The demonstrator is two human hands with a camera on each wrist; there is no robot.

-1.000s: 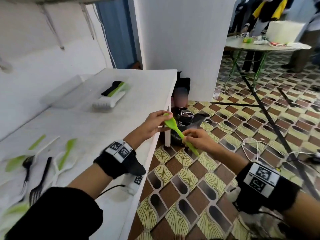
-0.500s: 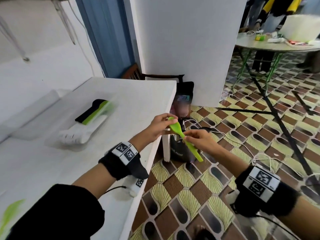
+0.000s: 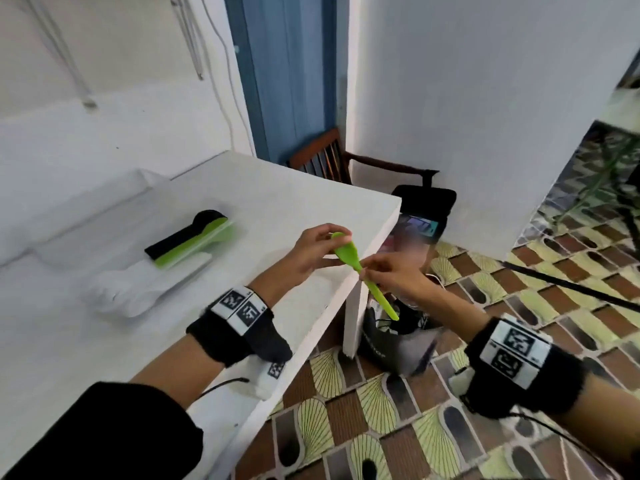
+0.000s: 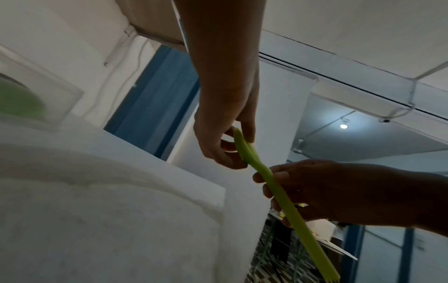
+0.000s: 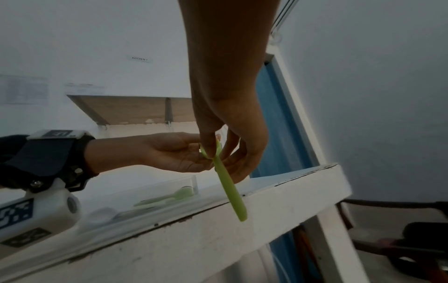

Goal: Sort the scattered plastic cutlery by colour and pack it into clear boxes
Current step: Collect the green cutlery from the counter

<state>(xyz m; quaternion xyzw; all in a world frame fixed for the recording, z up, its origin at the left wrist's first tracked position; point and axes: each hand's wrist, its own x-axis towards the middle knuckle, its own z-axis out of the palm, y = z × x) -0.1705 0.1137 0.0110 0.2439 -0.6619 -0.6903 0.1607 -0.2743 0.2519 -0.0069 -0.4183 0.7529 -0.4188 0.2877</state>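
So a green plastic spoon (image 3: 360, 271) is held in mid-air just past the corner of the white table (image 3: 284, 209), bowl end up and handle slanting down toward the tiled floor (image 3: 381, 427). The bowl is pinched by the left hand (image 3: 311, 252), thumb and fingertips curled round it, while the upper part of the handle is gripped between the fingers of the right hand (image 3: 394, 275); so it's grasped by both hands at once, and the lower handle is left sticking out free. Further back on the table a clear box (image 3: 194, 247) can be seen, with green and black cutlery lying inside it, and white pieces are packed in what looks like another clear box (image 3: 145, 289) just beside it, nearer the camera. The edges of these boxes are blurred, so exact contents can't be told. Black wrist bands with printed marker tags are worn on both arms. A dark wooden chair (image 3: 332, 161) is parked behind the table's far corner, next to a blue door frame (image 3: 287, 74).
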